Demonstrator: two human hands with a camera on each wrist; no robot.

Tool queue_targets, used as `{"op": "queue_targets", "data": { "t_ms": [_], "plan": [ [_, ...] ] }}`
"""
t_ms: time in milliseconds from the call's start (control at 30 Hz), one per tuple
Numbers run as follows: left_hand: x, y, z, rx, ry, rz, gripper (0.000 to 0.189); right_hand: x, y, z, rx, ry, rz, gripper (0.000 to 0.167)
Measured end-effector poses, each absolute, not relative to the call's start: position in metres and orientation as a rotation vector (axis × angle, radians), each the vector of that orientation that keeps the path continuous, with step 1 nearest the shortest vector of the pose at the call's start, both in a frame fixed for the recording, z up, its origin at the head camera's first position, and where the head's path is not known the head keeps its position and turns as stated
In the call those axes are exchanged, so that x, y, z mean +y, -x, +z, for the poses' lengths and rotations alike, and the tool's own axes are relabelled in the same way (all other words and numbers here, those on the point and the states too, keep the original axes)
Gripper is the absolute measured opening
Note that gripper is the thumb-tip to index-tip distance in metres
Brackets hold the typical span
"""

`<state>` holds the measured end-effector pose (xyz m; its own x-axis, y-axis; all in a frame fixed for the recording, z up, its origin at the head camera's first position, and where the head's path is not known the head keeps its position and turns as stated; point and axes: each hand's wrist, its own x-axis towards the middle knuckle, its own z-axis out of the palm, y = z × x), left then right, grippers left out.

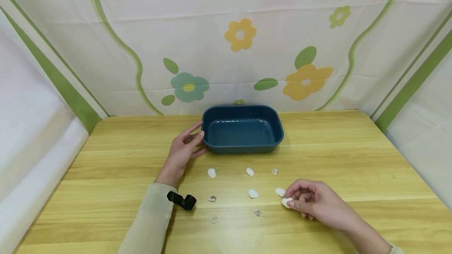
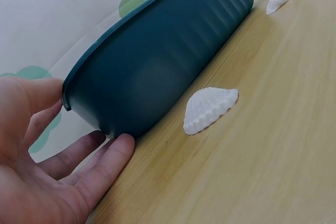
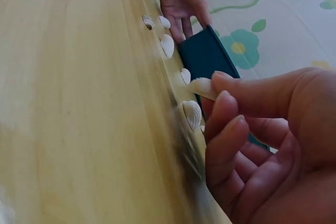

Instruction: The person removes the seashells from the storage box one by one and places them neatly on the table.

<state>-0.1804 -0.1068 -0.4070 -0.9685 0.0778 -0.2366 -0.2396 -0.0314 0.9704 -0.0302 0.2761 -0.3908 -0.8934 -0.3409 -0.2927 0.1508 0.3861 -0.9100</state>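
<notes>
My right hand (image 1: 319, 207) pinches a white seashell (image 1: 286, 202) between thumb and fingertips; it shows edge-on as a pale shell (image 3: 202, 87) in the right wrist view. Just beyond those fingers lies another white shell (image 1: 280, 192) on the table. At the left end of a dark blue plastic basin (image 1: 243, 149), my left hand (image 1: 180, 153) rests its fingers on the outside. Seen from the left wrist, the thumb (image 2: 44, 94) touches the rim and the straight lower fingers (image 2: 107, 169) meet the wall near the tabletop. No shell shows inside the basin.
Several shells lie spread in front of the basin, among them a ribbed white one (image 1: 211, 173), a small one (image 1: 274, 171) and a greyish one (image 1: 257, 212). The wooden table (image 1: 353, 148) meets a flower-print cloth (image 1: 219, 62) behind the basin.
</notes>
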Motion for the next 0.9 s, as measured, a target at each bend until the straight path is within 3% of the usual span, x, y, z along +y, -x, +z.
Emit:
{"op": "queue_targets", "data": {
  "t_ms": [233,900],
  "plan": [
    [-0.1079,0.1808,-0.407,2.025,0.17,2.105,0.044,0.2734,0.0288,-0.3922,2.123,0.332,-1.498,0.02],
    [-0.1073,0.1804,-0.4074,2.029,0.165,2.112,0.043,0.2804,0.029,-0.3902,2.35,0.327,-1.324,0.012]
  ]
}}
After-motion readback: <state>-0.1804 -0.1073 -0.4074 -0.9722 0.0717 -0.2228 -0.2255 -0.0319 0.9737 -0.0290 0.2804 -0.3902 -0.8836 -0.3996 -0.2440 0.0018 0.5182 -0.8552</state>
